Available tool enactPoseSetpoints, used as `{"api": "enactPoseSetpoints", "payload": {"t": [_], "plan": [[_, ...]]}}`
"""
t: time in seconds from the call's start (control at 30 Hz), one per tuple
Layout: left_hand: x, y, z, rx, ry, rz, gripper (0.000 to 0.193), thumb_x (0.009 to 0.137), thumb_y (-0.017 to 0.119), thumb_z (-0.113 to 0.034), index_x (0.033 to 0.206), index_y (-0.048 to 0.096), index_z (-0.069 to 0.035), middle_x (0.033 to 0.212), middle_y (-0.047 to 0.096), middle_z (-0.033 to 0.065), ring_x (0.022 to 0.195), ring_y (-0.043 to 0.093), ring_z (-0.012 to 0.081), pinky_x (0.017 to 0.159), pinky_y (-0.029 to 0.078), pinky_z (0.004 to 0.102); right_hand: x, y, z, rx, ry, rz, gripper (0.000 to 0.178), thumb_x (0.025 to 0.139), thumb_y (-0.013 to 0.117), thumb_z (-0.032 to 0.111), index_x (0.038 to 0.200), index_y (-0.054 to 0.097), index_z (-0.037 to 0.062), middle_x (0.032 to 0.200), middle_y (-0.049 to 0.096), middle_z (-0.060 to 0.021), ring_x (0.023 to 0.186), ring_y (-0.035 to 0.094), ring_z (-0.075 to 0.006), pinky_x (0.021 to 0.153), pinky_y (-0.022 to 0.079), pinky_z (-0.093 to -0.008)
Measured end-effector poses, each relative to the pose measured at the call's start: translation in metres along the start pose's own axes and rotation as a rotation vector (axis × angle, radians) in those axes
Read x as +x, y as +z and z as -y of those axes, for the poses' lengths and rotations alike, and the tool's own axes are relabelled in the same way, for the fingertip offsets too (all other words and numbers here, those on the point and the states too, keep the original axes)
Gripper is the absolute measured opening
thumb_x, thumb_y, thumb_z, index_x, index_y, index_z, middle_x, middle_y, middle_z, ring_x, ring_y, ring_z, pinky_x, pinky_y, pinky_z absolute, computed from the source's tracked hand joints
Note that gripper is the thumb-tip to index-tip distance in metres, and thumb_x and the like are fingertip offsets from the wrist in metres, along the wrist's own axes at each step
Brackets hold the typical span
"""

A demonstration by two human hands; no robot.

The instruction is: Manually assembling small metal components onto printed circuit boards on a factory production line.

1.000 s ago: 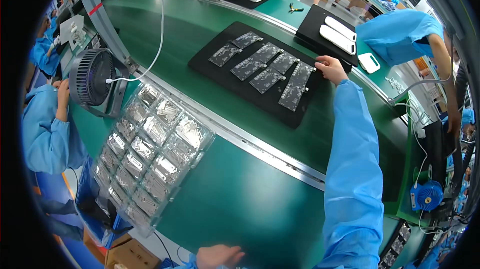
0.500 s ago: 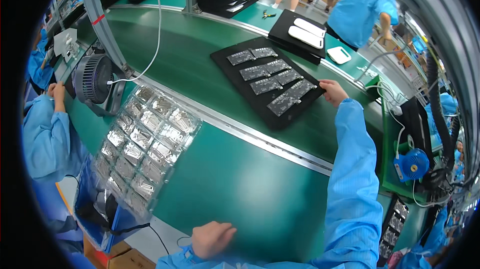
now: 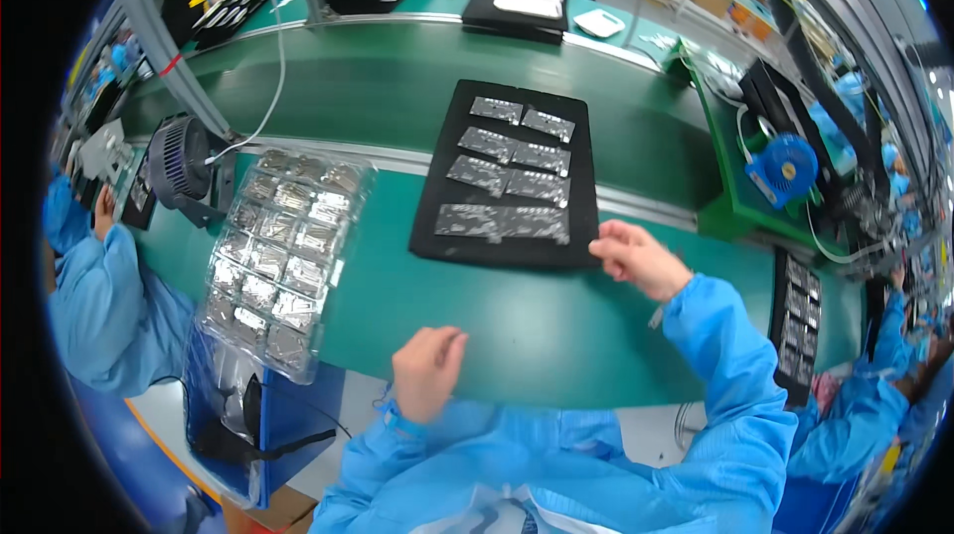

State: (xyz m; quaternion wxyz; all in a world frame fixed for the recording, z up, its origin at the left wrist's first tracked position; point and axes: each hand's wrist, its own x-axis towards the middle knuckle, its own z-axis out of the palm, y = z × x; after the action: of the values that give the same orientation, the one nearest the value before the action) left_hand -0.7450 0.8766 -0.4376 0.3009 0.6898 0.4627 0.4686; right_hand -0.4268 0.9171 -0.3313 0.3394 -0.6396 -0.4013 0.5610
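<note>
A black tray (image 3: pixel 437 226) lies on the green table in front of me, carrying several silver foil pouches (image 3: pixel 512 171) in two columns. My right hand (image 3: pixel 636 258) is at the tray's near right corner, fingers curled onto its edge. My left hand (image 3: pixel 427 370) rests at the table's near edge with fingers loosely curled and nothing in it. It is well short of the tray. Both arms are in blue sleeves.
A clear plastic blister tray (image 3: pixel 283 256) of silver pouches overhangs the table at left, beside a dark fan (image 3: pixel 179 161). Another person in blue (image 3: pixel 94 286) sits at left. More black trays (image 3: pixel 517 2) lie across the green belt. A blue fan (image 3: pixel 785 166) stands at right.
The black tray has come from far out on the belt to just in front of me, my right hand drawing back with it. My left hand has risen onto the table's edge.
</note>
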Motion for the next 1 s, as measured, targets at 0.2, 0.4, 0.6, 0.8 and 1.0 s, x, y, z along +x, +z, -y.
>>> {"api": "enactPoseSetpoints", "payload": {"t": [0.2,0.4,0.6,0.8,1.0], "plan": [[-0.006,-0.003,0.015,-0.266,-0.228,0.069,0.016,0.098,0.060,-0.009,0.100,0.067,0.005,0.083,0.070,0.0104,0.066,0.063,0.0120,0.057,0.049,0.0249,-0.072,0.096,-0.085,0.237,0.014,0.039,0.025,0.092,0.069,0.022,0.099,0.050,0.0078,0.065,0.056,0.0003,0.057,0.057,-0.0081,0.047,0.039,-0.0215],[-0.043,-0.026,0.023,-0.567,-0.437,0.085,0.042,0.102,0.051,-0.011,0.140,0.038,0.000,0.107,0.067,0.0121,0.087,0.065,0.0128,0.065,0.053,0.0234,-0.090,0.176,-0.125,0.371,-0.091,0.105,0.038,0.093,0.069,0.023,0.118,0.051,0.0010,0.091,0.066,-0.0094,0.068,0.067,-0.0156,0.052,0.050,-0.0267],[-0.046,-0.046,0.047,-0.705,-0.238,0.037,0.059,0.098,0.051,0.002,0.151,0.027,0.001,0.129,0.060,0.0182,0.115,0.060,0.0195,0.099,0.046,0.0303,-0.080,0.242,-0.156,0.421,-0.140,0.344,0.031,0.098,0.060,0.025,0.120,0.054,0.0039,0.098,0.068,-0.0088,0.068,0.068,-0.0147,0.052,0.053,-0.0270],[-0.021,-0.092,0.067,-0.529,-0.138,0.164,0.062,0.095,0.049,0.007,0.152,0.027,0.002,0.143,0.048,0.0184,0.126,0.052,0.0198,0.103,0.042,0.0295,-0.097,0.206,-0.161,-0.112,-0.621,0.506,0.016,0.096,0.058,0.017,0.096,0.060,0.0014,0.081,0.066,-0.0086,0.069,0.069,-0.0143,0.060,0.053,-0.0303],[0.014,-0.106,0.074,-0.441,-0.158,0.274,0.062,0.095,0.047,0.008,0.153,0.028,0.000,0.140,0.052,0.0150,0.122,0.053,0.0162,0.102,0.040,0.0259,-0.138,0.106,-0.122,-0.222,-0.586,0.043,0.013,0.098,0.058,0.011,0.102,0.065,0.0010,0.091,0.068,-0.0091,0.076,0.069,-0.0151,0.066,0.054,-0.0293]]}}
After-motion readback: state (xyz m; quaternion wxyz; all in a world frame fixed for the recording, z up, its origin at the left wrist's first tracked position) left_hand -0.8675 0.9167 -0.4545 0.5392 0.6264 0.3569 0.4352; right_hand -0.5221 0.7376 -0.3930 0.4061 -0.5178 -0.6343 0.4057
